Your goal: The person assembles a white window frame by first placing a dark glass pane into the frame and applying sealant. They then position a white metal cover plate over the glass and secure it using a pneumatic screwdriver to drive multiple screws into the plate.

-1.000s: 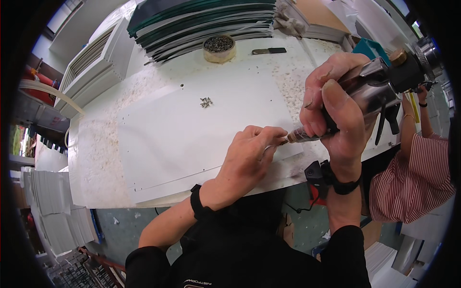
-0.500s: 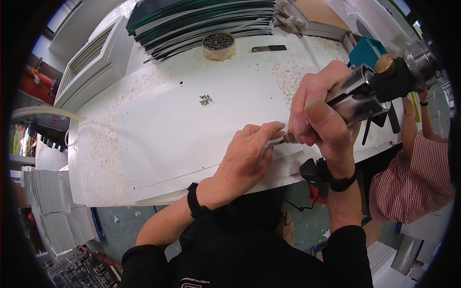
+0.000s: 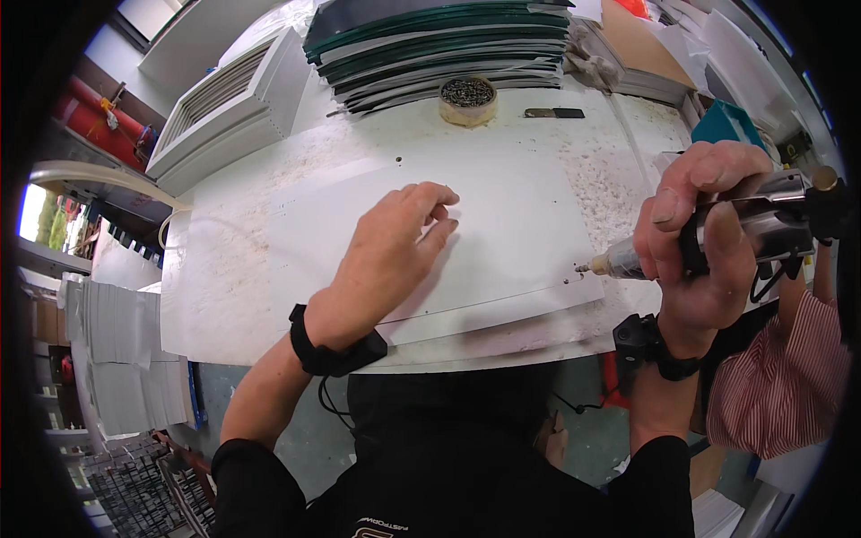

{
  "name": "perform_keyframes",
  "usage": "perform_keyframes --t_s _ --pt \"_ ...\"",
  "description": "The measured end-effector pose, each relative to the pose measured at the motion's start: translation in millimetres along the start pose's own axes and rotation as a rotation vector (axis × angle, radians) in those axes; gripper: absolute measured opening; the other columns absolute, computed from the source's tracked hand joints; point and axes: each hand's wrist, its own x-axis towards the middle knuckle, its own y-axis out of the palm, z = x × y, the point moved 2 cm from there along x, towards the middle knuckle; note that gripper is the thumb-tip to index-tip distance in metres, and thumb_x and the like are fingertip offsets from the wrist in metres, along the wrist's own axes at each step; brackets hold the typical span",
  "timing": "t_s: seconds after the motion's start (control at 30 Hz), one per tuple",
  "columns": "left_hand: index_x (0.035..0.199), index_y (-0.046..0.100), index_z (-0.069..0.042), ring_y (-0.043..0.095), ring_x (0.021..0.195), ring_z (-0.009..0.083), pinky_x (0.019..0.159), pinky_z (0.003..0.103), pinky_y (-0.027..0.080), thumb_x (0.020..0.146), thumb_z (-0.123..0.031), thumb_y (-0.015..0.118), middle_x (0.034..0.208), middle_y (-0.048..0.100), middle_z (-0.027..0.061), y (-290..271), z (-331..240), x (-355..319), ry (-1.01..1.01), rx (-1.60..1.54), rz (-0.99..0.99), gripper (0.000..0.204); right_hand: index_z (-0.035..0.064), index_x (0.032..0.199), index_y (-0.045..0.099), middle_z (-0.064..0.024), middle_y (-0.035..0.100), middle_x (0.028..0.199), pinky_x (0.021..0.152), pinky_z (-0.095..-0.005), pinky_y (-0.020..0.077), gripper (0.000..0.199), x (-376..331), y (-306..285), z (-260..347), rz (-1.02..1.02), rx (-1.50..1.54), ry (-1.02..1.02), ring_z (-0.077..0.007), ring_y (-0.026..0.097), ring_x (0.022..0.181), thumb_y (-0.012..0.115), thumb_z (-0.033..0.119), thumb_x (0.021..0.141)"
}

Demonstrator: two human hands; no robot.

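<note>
My right hand (image 3: 700,260) grips a metal hand tool (image 3: 762,220) with a black rear body. The tool's thin nose (image 3: 592,265) points left at the right edge of a white sheet panel (image 3: 502,233), beside two small marks there. The panel lies flat on a white, speckled worktable (image 3: 610,170). My left hand (image 3: 386,260) stretches out over the middle of the panel, palm down, with thumb and fingers slightly apart and nothing visible in them. A black band circles each wrist. The small fasteners that lay mid-panel are hidden by my left hand.
A round tub of small fasteners (image 3: 468,97) stands at the back, in front of stacked dark-edged panels (image 3: 439,36). A white louvred grille (image 3: 224,108) lies at the back left. A person's red-striped sleeve (image 3: 780,386) is close on the right, and stacks of white sheets (image 3: 117,332) sit below left.
My left hand left the tool's nose at the panel's near right edge and reached to the middle of the panel. My right hand drew the tool slightly right.
</note>
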Motion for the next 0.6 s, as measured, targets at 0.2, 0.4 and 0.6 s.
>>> perform_keyframes --t_s 0.2,0.4,0.6 --pt "0.112 0.066 -0.004 0.065 0.085 0.0264 0.079 0.037 0.054 0.093 -0.011 0.071 0.091 0.066 0.0108 1 26 30 0.083 0.129 -0.032 0.021 0.0011 0.123 0.049 -0.0126 0.058 0.092 0.038 -0.0229 0.039 0.028 8 -5 -6 0.01 0.049 -0.03 -0.0057 0.034 0.04 0.054 0.022 0.104" --pt "0.101 0.07 -0.004 0.065 0.087 0.027 0.079 0.038 0.053 0.093 -0.009 0.07 0.092 0.067 0.0111 9 27 39 0.103 0.21 0.01 0.01 0.0015 0.123 0.05 -0.0114 0.058 0.092 0.038 -0.0236 0.0375 0.028 6 -10 -8 -0.035 0.039 -0.04 -0.0059 0.035 0.041 0.052 0.022 0.105" --pt "0.097 0.068 -0.002 0.065 0.087 0.0197 0.08 0.032 0.054 0.096 -0.007 0.068 0.094 0.068 0.008 -1 14 35 -0.012 -0.03 -0.017 0.005 0.002 0.123 0.051 -0.0094 0.058 0.093 0.04 -0.0239 0.0387 0.026 14 -18 -5 -0.013 0.067 -0.082 -0.0062 0.037 0.043 0.049 0.021 0.106"
